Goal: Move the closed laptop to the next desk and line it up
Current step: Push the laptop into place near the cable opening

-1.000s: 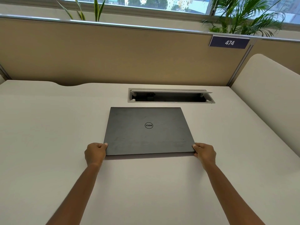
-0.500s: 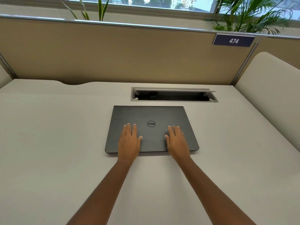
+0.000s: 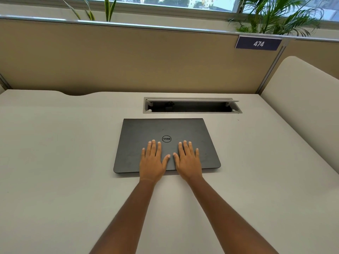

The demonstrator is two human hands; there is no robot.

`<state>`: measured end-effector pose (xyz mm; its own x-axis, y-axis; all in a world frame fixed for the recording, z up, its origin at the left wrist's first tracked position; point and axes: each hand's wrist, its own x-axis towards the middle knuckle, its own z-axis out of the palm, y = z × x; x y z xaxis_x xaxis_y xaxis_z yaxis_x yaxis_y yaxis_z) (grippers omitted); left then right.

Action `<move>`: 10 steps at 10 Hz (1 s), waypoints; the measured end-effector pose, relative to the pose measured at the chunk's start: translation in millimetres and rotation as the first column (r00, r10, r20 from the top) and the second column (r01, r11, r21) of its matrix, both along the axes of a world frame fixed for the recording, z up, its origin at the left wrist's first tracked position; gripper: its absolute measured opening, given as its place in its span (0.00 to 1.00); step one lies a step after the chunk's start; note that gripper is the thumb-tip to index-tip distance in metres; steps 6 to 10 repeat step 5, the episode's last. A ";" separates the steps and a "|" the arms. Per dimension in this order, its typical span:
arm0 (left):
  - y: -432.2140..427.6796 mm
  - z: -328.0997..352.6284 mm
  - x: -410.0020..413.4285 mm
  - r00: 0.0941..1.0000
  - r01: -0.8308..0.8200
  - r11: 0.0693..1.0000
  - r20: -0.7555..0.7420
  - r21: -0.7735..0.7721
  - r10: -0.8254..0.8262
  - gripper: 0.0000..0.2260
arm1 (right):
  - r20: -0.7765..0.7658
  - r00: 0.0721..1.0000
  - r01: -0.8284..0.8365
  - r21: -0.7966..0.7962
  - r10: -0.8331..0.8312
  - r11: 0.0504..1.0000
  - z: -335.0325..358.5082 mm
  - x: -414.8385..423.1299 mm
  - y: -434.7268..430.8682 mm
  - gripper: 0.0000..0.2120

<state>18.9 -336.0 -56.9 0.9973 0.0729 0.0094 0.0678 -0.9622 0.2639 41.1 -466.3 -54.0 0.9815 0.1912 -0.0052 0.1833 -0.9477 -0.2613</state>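
Table (image 3: pixel 55 180): pale, matte top filling most of the view; a shallow curved notch in its far edge toward the far-left corner.

Partition (image 3: pixel 128 59): tan panel standing along the table's far edge, metal-capped; green plants (image 3: pixel 275 17) and a window show above it.

Side panel (image 3: pixel 302 107): cream, rounded top, standing along the table's right edge.

Laptop (image 3: pixel 165 129): dark grey, closed, lying flat on the table, nearer the far edge than the near one and about midway between the left and right edges. Its sides run roughly parallel with the table's far edge. A round logo sits at the middle of the lid.

Cable hatch (image 3: pixel 191 105): long rectangular opening set in the table just beyond the laptop's far side, its grey flap raised, dark inside.

Left hand (image 3: pixel 152 162): palm down on the near half of the lid, fingers (image 3: pixel 153 147) stretched flat and slightly spread, gripping nothing.

Right hand (image 3: pixel 188 162): palm down just beside the left, thumbs nearly meeting, likewise flat and holding nothing.

Number plate (image 3: pixel 258 44): navy, reading 474, fixed at the partition's top toward the table's far-right corner.
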 end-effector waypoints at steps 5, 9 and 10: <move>-2.0 6.4 -0.5 0.999 -0.034 0.999 -0.008 -0.017 0.034 0.31 | -0.018 1.000 -0.023 0.019 0.023 1.000 3.2 0.0 -6.2 0.26; -2.0 6.4 -0.5 0.999 -0.034 0.999 -0.008 -0.017 0.034 0.31 | -0.018 1.000 -0.023 0.019 0.023 1.000 3.2 0.0 -6.2 0.26; -2.0 6.4 -0.5 0.999 -0.034 0.999 -0.008 -0.017 0.034 0.31 | -0.018 1.000 -0.023 0.019 0.023 1.000 3.2 0.0 -6.2 0.26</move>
